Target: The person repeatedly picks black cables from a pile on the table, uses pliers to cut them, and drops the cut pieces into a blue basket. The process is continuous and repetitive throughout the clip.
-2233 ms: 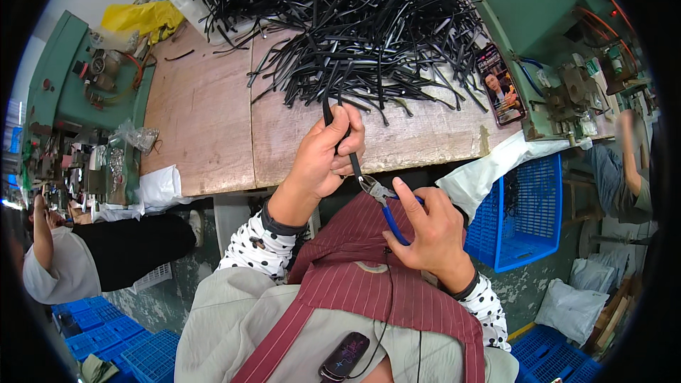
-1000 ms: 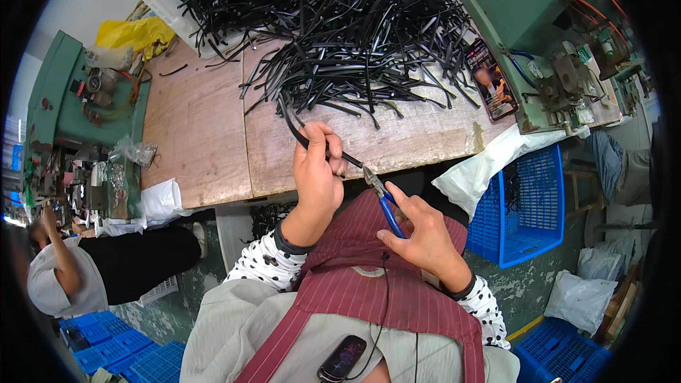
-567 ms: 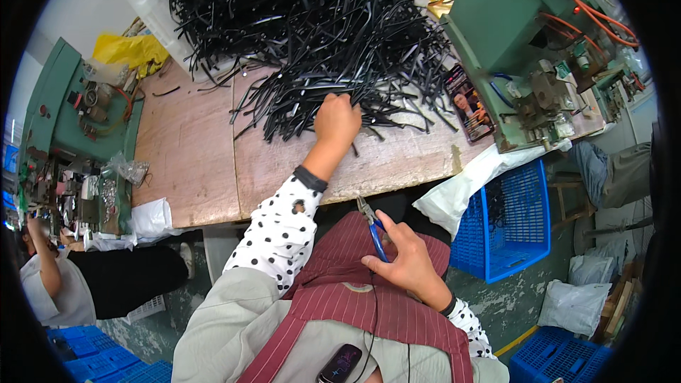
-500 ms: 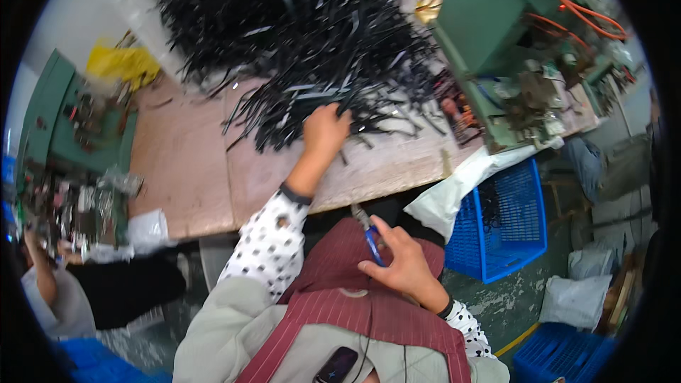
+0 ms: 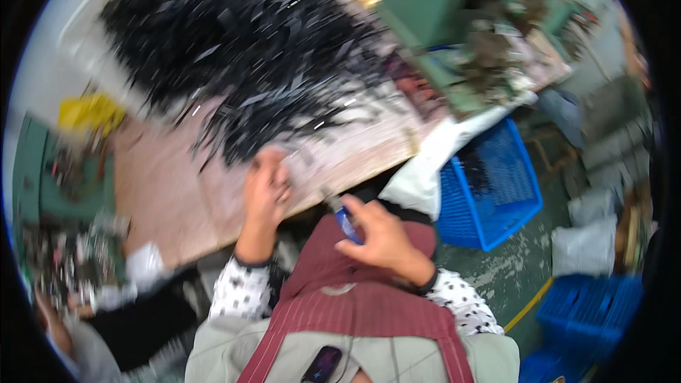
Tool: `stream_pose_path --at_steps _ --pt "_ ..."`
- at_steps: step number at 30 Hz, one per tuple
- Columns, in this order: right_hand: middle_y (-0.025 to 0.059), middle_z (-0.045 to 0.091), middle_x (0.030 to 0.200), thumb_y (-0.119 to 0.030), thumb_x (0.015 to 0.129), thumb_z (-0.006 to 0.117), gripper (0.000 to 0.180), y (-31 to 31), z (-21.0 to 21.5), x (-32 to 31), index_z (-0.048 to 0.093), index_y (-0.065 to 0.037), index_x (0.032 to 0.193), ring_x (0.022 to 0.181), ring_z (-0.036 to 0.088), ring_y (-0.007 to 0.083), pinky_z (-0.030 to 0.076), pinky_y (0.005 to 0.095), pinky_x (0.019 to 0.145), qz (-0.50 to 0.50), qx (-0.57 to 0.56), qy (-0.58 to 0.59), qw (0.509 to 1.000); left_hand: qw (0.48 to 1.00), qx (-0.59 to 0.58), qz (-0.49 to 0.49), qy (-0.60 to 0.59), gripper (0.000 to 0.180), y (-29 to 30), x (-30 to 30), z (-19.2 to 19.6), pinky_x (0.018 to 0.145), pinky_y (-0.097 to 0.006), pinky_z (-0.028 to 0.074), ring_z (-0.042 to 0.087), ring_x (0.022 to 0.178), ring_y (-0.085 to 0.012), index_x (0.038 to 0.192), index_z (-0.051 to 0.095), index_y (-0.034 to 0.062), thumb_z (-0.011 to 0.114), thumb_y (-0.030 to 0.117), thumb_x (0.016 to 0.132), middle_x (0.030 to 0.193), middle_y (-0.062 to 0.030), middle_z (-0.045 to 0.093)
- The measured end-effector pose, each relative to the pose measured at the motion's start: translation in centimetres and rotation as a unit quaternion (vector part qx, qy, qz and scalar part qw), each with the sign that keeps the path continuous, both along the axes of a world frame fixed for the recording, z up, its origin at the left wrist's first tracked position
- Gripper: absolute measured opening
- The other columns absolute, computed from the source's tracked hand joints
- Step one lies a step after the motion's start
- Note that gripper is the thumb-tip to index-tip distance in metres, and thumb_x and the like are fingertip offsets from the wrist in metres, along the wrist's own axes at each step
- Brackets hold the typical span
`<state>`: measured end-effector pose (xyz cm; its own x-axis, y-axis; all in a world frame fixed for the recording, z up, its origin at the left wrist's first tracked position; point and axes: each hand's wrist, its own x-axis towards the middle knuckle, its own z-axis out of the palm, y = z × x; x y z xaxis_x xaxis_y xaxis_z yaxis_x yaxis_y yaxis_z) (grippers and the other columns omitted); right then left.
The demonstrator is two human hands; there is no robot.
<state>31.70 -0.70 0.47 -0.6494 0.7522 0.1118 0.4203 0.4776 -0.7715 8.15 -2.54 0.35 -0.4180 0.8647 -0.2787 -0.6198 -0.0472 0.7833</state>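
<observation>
In my right hand point(image 5: 386, 235) is a blue-handled pair of pliers point(image 5: 347, 224), its metal jaws pointing up-left toward the table edge. My left hand point(image 5: 267, 190) is raised over the near part of the table, just below the pile, and blurred by motion. Its fingers look curled in; whatever they pinch, if anything, is too smeared to make out. A large heap of thin black strips point(image 5: 234, 42) spreads from a translucent white bin point(image 5: 74, 35) onto the pale wooden table point(image 5: 167, 198).
Green machines stand at right point(image 5: 418, 10) and left point(image 5: 78, 191). A white sheet point(image 5: 418, 174) hangs off the table beside a blue crate point(image 5: 461, 213). More blue crates point(image 5: 585, 305) and a white bag point(image 5: 585, 247) lie lower right. Another person's arm point(image 5: 53, 323) shows lower left.
My left hand has drawn back from the black strips toward me and turned over. My right hand still holds the pliers. The whole view has shifted.
</observation>
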Motion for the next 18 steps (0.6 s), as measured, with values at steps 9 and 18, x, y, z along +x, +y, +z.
stream_pose_path --at_steps 9,18 --pt "0.0121 0.055 0.094 -0.020 0.057 0.082 0.086 -0.1 5.0 -0.8 0.051 -0.009 0.136 0.081 0.055 0.0281 0.046 0.0372 0.065 0.086 0.212 -0.046 0.972 0.975 0.129 -0.157 -0.086 0.037 -1.1 0.3 2.3 0.036 -0.020 0.024 0.028 0.042 -0.0036 0.098 0.052 0.0060 0.039 0.040 0.103 0.059 0.0045 0.039" --pt "0.0120 0.054 0.093 -0.020 0.058 0.081 0.085 0.2 4.7 -1.3 0.050 -0.010 0.137 0.081 0.056 0.0288 0.047 0.0381 0.065 0.100 0.204 -0.073 0.971 0.968 0.116 -0.199 -0.098 0.037 -1.0 0.1 1.8 0.037 -0.019 0.023 0.028 0.044 -0.0035 0.099 0.054 0.0056 0.039 0.039 0.103 0.058 0.0051 0.037"
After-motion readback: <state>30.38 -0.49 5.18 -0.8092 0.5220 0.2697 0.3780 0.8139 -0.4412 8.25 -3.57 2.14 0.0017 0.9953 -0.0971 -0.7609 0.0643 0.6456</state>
